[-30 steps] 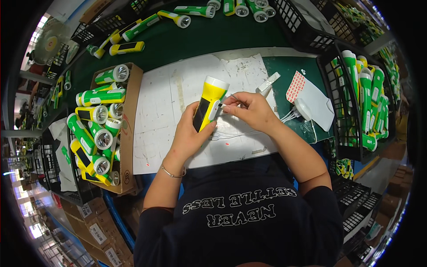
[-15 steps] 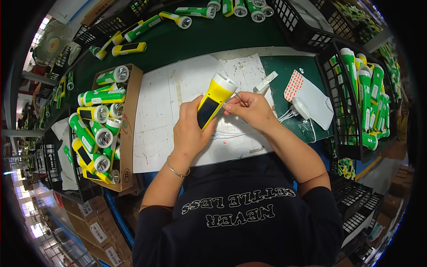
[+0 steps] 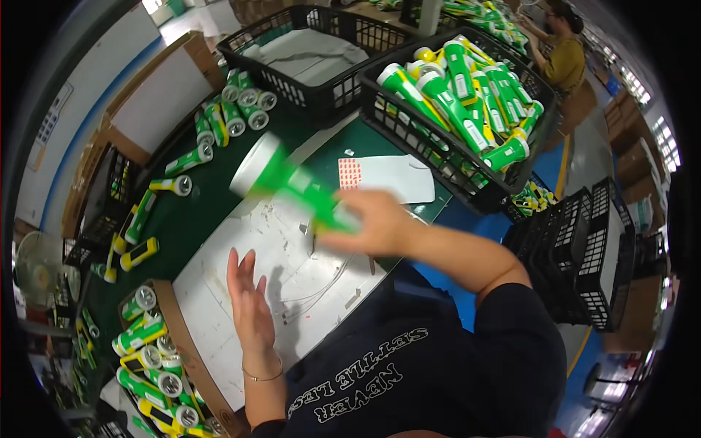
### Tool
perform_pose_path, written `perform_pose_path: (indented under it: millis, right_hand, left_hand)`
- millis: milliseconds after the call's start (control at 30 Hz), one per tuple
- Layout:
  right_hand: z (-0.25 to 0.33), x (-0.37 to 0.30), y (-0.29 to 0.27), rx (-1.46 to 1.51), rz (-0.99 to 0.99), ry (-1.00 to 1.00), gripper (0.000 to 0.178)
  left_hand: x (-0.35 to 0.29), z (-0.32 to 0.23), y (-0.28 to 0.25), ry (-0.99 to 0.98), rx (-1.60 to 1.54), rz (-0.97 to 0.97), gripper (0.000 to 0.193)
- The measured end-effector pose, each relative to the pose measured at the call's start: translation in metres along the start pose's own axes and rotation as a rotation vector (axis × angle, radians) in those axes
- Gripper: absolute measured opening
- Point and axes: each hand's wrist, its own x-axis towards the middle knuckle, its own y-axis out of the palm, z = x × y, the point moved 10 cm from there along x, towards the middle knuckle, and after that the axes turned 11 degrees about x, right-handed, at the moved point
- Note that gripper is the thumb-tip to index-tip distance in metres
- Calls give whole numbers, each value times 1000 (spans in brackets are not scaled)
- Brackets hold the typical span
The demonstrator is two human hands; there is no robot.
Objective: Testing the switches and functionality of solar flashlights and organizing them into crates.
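Above the work table, my right hand [image 3: 376, 223] grips a green flashlight [image 3: 296, 182] by its narrow end. Its wide white head points up and to the left, and both are blurred by motion. My left hand [image 3: 252, 303], apart from the flashlight, has its fingers spread and holds nothing. Under the hands lies a worn white board [image 3: 212, 277] on the green table, with a thin white cable [image 3: 321, 292] on it. A red-patterned sheet [image 3: 350, 174] rests beside a white sheet [image 3: 398, 179] beyond my right hand.
A black crate [image 3: 372, 109] heaped with green and yellow flashlights stands at the far right. Another black crate [image 3: 292, 91] with grey sheets sits behind. A cardboard box [image 3: 197, 350] of flashlights is at the near left. A person [image 3: 566, 55] works at the far right.
The flashlight has gone from my left hand to my right and turned, showing green. My left hand has let go and opened. The view has swung to the right.
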Motion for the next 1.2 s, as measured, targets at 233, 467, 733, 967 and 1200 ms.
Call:
perform_pose_path:
  millis: [233, 467, 733, 967, 1200]
  right_hand:
    - [-96, -23, -310, -951, -505, 681, 71]
    - [-108, -8, -332, -1033, -677, 582, 68]
    - [-57, 183, -30, -561, -136, -141, 36]
    - [-164, 264, 137, -845, 321, 258, 68]
    - [-142, 266, 138, -865, 348, 206, 59]
  left_hand:
    - [1, 22, -13, -109, -112, -37, 55]
    - [14, 33, -24, -145, -116, -57, 47]
    - [29, 60, -70, -89, -155, -302, 36]
    - [27, 68, -92, -93, -213, -330, 38]
    - [26, 71, -93, -138, -236, -273, 43]
